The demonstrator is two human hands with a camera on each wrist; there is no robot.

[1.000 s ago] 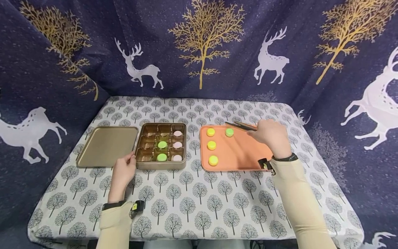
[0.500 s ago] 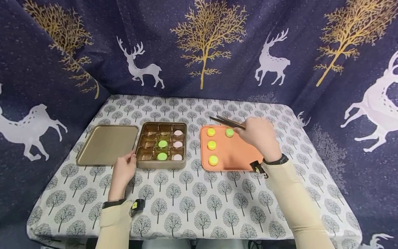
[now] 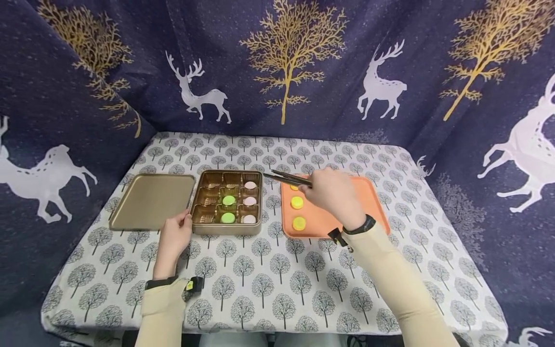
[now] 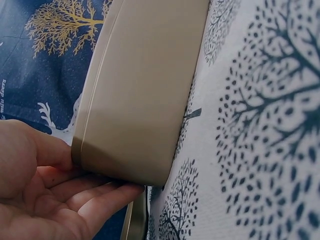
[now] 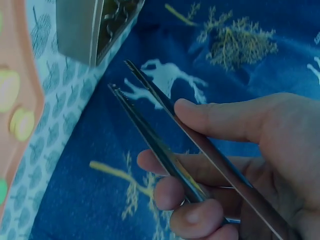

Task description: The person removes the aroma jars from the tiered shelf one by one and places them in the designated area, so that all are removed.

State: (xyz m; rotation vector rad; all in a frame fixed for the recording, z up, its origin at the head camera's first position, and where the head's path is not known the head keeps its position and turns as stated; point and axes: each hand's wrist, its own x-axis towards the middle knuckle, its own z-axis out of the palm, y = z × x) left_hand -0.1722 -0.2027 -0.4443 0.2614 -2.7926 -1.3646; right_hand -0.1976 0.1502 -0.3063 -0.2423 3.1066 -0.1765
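My left hand [image 3: 175, 239] holds the near left corner of a gold box [image 3: 225, 230], thumb at the rim and fingers along the wall in the left wrist view. The box has a compartmented insert; pink macarons [image 3: 249, 200] fill its right column and green macarons [image 3: 228, 218] sit in the middle and near cells of the centre column. My right hand [image 3: 331, 195] grips metal tweezers [image 5: 170, 112] above the orange tray [image 3: 368, 193]. Their serrated tips are apart with nothing between them, pointing toward the box. Yellow macarons [image 3: 299, 223] line the tray's left side.
A flat gold lid [image 3: 151, 202] lies left of the box. Tree-print cloth [image 3: 260, 284] covers the table, and a dark blue curtain [image 3: 243, 43] hangs behind. In the right wrist view a green macaron [image 5: 2, 190] shows on the tray.
My right hand has moved left across the tray with the tweezers, bringing their tips close to the box's far right corner. The left hand has stayed at the box corner.
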